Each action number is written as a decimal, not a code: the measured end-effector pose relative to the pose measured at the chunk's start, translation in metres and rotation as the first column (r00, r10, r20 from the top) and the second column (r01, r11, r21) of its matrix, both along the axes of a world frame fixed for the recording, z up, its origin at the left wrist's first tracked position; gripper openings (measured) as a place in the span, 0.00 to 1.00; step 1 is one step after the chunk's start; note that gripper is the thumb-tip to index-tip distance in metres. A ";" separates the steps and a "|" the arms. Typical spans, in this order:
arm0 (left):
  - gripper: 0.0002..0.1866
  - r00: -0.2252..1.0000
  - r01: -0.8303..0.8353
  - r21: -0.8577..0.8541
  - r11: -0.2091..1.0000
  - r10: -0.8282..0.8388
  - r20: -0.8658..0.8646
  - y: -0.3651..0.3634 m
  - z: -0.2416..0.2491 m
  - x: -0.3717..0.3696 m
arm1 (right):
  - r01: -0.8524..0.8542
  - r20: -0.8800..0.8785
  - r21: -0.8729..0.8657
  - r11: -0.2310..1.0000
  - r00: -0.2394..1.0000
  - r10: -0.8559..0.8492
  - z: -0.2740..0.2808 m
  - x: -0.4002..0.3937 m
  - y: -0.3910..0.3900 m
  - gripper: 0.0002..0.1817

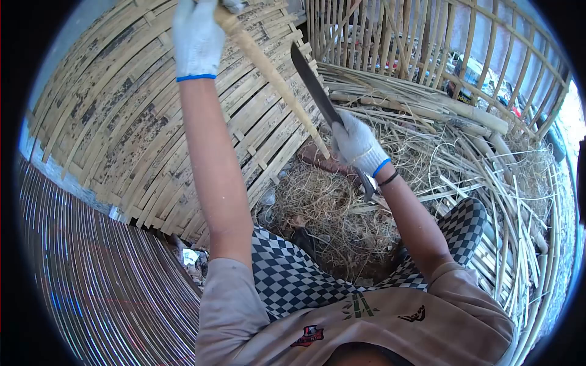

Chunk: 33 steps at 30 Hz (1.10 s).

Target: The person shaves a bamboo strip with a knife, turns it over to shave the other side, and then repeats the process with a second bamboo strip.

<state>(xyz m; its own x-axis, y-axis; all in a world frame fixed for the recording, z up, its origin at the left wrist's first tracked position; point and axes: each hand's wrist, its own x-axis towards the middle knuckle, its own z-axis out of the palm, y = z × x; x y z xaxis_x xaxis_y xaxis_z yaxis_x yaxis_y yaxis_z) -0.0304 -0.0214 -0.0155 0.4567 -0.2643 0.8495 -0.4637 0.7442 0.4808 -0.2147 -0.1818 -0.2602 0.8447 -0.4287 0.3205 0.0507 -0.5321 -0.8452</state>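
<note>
My left hand (198, 43), in a white work glove with a blue cuff, reaches to the top edge of the view. It is closed round the upper end of a tapered, pale bamboo pole (268, 72), and its fingers are partly cut off by the frame. The pole slants down to the right, its thin end near my right wrist. My right hand (357, 143), gloved alike, grips a machete (314, 85) with the dark blade pointing up and left. The blade is apart from the pole, to its right.
A large woven bamboo panel (122, 122) leans at the left. Curly shavings (336, 213) cover the ground between my checkered trouser legs. Split bamboo strips (500, 213) and thicker poles (464, 113) lie at the right, before a bamboo slat fence (421, 43).
</note>
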 end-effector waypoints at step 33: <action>0.17 0.997 -0.069 -0.127 0.990 0.071 0.011 -0.040 -0.001 -0.044 | 0.077 0.205 -0.256 0.963 0.979 -0.024 0.148 -0.005 0.062 0.15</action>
